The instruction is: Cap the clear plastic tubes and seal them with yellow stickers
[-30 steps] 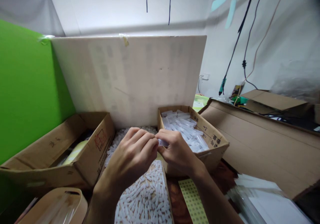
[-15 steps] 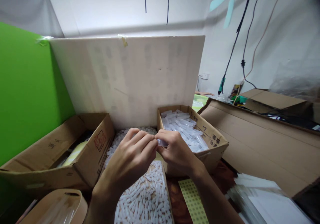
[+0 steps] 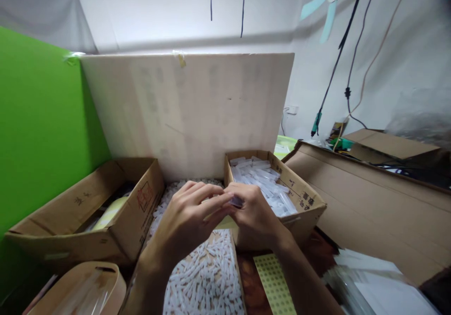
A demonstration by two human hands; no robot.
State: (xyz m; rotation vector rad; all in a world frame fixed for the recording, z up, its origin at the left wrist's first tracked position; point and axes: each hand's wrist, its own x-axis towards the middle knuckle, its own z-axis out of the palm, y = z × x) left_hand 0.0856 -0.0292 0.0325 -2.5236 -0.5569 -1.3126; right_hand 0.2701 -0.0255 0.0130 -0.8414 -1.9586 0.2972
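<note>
My left hand [image 3: 188,218] and my right hand [image 3: 254,217] meet above the middle of the bench, fingers pinched together on a small clear plastic tube [image 3: 235,201] held between them. Below them lies a tray of several small white pieces [image 3: 204,282]. Just right of the hands stands a small cardboard box [image 3: 303,207] filled with clear plastic tubes [image 3: 264,181].
An open cardboard box [image 3: 81,216] sits at the left by a green wall [image 3: 38,132]. A pale board [image 3: 186,108] stands behind. A sheet of yellow dot stickers [image 3: 275,284] lies at the bottom. A large flat carton [image 3: 380,207] is at the right; a curved wooden holder [image 3: 81,289] bottom left.
My hands have shifted slightly right and lower, with the left fingers stretching further over the tube. The camera view has drifted a little.
</note>
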